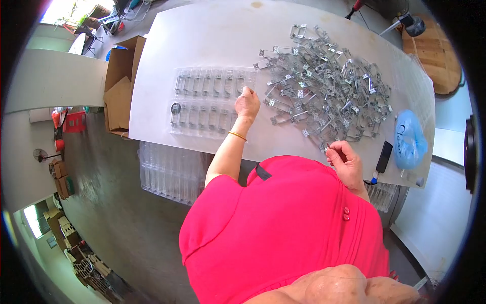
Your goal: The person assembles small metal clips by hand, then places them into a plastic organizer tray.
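My left hand (247, 105) is closed over the right end of a clear plastic tray (210, 100), its fingertips at the tray's slots. Whatever those fingers pinch is hidden from view. Two rows of small metal brackets (206, 82) stand in the tray's compartments. A round dark item (176, 107) lies at its left side. Near the table's front edge, my right hand (346, 161) pinches one end of a thin metal bracket (324, 147) between thumb and finger. This piece lies at the lower edge of a large loose heap of similar metal brackets (329, 86).
The white table (202, 35) carries a blue plastic bag (409, 139) and a black phone (384, 157) at the right. A cardboard box (118, 96) stands against its left edge. Stacked clear trays (169, 172) sit below the front edge. A round wooden stool (434, 55) is at far right.
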Motion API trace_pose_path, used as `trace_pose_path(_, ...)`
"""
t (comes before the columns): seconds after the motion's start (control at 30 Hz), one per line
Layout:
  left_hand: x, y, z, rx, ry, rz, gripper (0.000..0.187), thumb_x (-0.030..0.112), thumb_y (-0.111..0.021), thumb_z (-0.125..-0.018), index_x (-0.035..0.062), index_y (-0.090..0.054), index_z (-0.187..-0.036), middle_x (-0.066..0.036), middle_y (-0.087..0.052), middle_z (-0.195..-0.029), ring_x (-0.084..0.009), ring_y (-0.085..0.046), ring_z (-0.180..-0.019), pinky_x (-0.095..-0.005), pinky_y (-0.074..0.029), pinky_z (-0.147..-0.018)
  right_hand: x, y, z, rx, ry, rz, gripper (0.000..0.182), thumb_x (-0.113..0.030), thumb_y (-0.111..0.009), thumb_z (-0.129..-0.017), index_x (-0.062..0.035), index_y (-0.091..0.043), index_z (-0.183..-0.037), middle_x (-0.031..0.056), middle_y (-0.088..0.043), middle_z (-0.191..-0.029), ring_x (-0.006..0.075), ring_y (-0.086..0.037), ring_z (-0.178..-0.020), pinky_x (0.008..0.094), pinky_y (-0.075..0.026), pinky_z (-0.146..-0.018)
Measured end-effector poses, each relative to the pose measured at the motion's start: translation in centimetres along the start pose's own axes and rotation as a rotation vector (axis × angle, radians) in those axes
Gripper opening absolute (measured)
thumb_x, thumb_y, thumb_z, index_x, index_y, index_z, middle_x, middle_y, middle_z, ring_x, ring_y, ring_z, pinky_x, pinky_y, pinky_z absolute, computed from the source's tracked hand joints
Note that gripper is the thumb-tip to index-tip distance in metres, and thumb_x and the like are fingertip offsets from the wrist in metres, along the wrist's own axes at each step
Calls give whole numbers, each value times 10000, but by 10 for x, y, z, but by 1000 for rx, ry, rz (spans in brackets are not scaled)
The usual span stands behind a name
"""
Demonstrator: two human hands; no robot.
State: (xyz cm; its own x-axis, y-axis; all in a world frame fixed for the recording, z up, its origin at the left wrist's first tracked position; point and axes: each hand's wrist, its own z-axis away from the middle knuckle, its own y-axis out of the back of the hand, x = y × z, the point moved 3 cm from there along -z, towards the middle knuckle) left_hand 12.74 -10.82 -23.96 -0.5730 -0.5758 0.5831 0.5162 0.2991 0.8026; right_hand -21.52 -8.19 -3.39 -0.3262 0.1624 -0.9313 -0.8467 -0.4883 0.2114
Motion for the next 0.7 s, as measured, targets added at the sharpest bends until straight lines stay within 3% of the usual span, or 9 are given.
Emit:
trace_pose_path(0.53, 28, -67, 85, -116, -107, -4, 131, 212, -596, -890, 84, -611, -908, -177, -704, -866, -403, -674, -838, -514, -517, -747, 20, 58, 9, -10, 38, -51, 43, -35, -656, -957, -31, -618, -976, -17, -596, -842, 62, -556, -746, 229, -468, -675)
trace_pose_path(0.7, 48, -95, 103, -210, -169, -16, 193, 224, -629, -891, 72, -605, -1008, -179, -637, -1068, -390, -646, -964, -493, -521, -828, 24, 77, 10, -34, 29, -43, 43, -32, -658, -955, -35, -619, -972, -23, -597, -832, 57, -555, -745, 230, -468, -667)
